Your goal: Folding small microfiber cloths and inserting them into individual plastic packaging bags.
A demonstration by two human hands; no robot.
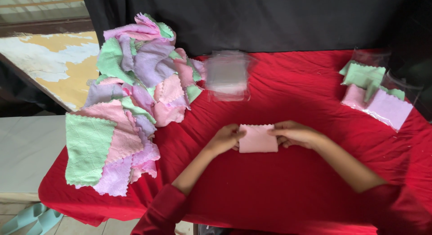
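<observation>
Pinching folded pink cloth (258, 138) between left hand (226, 138) and right hand (293, 133), each grip seemingly grasping an edge

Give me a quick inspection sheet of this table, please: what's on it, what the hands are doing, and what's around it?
Surface: table under a red cloth, wrinkled.
Job's things: a folded pink cloth lies flat on the red cloth between both hands.
Clutter: a heap of loose pink, green and lilac cloths at the left; a stack of clear plastic bags at the back; bagged folded cloths at the right.
Hands: the left hand pinches the cloth's left edge, the right hand its right edge; both sleeves are red.
Cables: nothing seen.
Surroundings: a black backdrop behind; a worn yellow and white board and pale floor tiles at the left.
</observation>
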